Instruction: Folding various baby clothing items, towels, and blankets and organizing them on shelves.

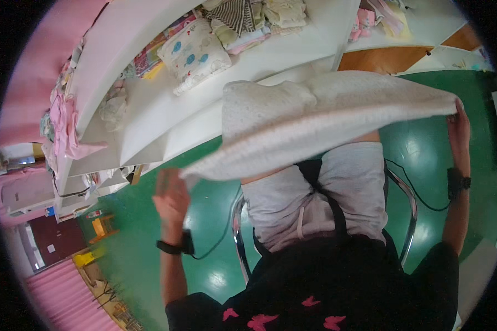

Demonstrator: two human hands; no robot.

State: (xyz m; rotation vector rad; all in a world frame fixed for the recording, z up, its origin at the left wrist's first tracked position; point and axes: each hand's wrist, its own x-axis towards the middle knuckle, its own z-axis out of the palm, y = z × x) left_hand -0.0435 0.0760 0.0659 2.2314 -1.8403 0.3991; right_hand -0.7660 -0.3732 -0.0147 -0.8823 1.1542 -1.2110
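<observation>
My left hand (171,196) and my right hand (458,126) hold a pale cream garment (315,118) stretched out between them above my lap. The left hand grips its lower left corner, the right hand pinches its far right end. The cloth sags a little in the middle and hides part of my grey shorts (315,193). Both wrists wear black bands, and a thin black cable runs from each. I sit on a chair with a chrome frame (238,231).
A white table (292,58) stands ahead with folded baby clothes: a whale-print piece (196,54), a striped piece (234,14) and pale yellow ones (284,12). Pink clothes (66,127) hang at the left. The floor (132,231) is green.
</observation>
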